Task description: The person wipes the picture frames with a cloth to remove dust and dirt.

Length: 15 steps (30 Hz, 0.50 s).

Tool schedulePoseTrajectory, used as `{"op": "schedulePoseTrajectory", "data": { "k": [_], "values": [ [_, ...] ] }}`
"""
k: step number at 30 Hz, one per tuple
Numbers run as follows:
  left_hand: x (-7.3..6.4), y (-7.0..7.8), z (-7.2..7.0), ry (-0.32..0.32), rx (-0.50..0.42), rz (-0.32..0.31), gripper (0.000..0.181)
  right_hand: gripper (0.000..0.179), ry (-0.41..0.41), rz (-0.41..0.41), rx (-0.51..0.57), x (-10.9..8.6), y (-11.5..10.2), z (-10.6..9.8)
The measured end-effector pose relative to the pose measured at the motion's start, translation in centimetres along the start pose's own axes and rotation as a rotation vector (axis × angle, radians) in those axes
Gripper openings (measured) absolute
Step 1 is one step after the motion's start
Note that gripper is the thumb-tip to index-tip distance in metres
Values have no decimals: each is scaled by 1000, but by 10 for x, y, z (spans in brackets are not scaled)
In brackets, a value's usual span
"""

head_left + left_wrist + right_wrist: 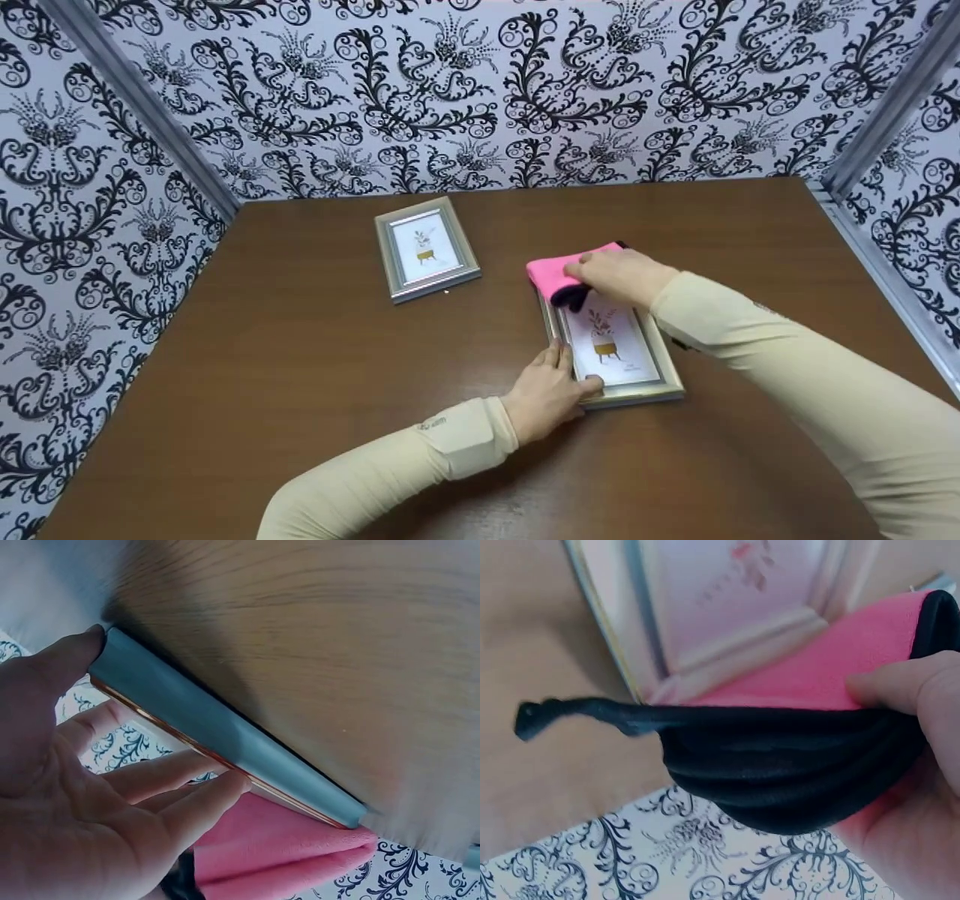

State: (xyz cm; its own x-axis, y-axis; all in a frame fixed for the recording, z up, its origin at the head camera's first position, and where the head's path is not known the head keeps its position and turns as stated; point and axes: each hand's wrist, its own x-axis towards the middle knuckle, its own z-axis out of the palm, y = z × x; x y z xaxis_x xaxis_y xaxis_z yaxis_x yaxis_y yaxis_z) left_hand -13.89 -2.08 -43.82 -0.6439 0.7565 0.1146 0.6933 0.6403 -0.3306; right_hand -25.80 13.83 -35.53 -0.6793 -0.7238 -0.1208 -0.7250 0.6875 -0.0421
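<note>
A picture frame (611, 352) with a gold and silver border lies flat on the table, holding a print of a potted plant. My left hand (547, 394) grips its near left corner, thumb at the near end and fingers along the left side. In the left wrist view the thumb and fingers of that hand (97, 817) touch the frame's edge (225, 731). My right hand (619, 276) pinches a folded pink cloth (551, 274) with black edging over the frame's far end. The right wrist view shows the cloth's stacked black-edged folds (780, 757) in my fingers.
A second picture frame (427, 247) with a similar plant print lies farther back to the left on the brown wooden table (300, 337). Walls with black-and-white scroll pattern (450, 97) enclose the table's back and sides.
</note>
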Motion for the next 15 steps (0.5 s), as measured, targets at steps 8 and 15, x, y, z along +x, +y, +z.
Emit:
{"op": "schedulePoseTrajectory", "data": {
  "k": [8,15],
  "values": [
    [2,-1,-3,-40,-1,-24,47,14,14,-26,34,19,5,-1],
    [6,-1,-3,-51,81,-71,58,27,-40,-22,94,40,9,20]
  ]
}}
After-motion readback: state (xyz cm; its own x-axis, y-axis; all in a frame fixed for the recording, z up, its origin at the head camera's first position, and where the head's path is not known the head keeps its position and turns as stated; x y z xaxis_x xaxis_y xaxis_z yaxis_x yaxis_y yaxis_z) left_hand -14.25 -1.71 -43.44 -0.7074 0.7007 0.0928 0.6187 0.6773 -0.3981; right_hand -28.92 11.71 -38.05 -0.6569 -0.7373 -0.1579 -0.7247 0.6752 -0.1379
